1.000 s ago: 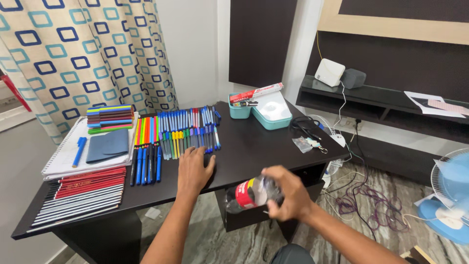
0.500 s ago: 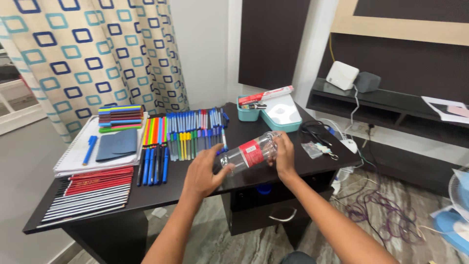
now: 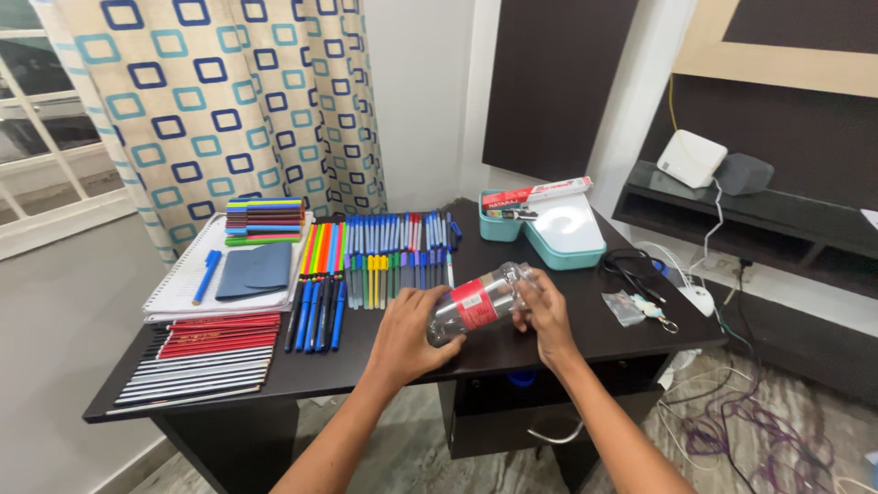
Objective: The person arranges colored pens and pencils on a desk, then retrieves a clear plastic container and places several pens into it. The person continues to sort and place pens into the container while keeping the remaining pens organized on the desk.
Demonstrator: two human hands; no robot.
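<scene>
Landmark: clear plastic bottle (image 3: pixel 477 303) with a red label, lying tilted on its side above the front middle of the dark desk (image 3: pixel 512 352), held between both hands.
Notebooks (image 3: pixel 206 359): red and striped stack at the desk's front edge, well left of the bottle.
Spiral pad (image 3: pixel 183 279): behind the notebooks, bearing a blue pen (image 3: pixel 207 276) and a dark blue pouch (image 3: pixel 255 272).
Markers (image 3: pixel 264 220): coloured bundle behind the pad, far left of the bottle.
Pens (image 3: pixel 370 261): rows laid side by side, just left of and behind the bottle.
Left hand (image 3: pixel 409 333): fingers curled partway, cupping the bottle's lower end, thumb against its side.
Right hand (image 3: pixel 544 316): fingers closed around the bottle's upper end.
Teal box (image 3: pixel 547 227): behind the bottle to its right, lid open, a long red carton (image 3: pixel 537 191) resting across it.
Black cable (image 3: pixel 631 265): right of the bottle.
Small clear packet (image 3: pixel 628 308): right of the bottle, near the right hand.
</scene>
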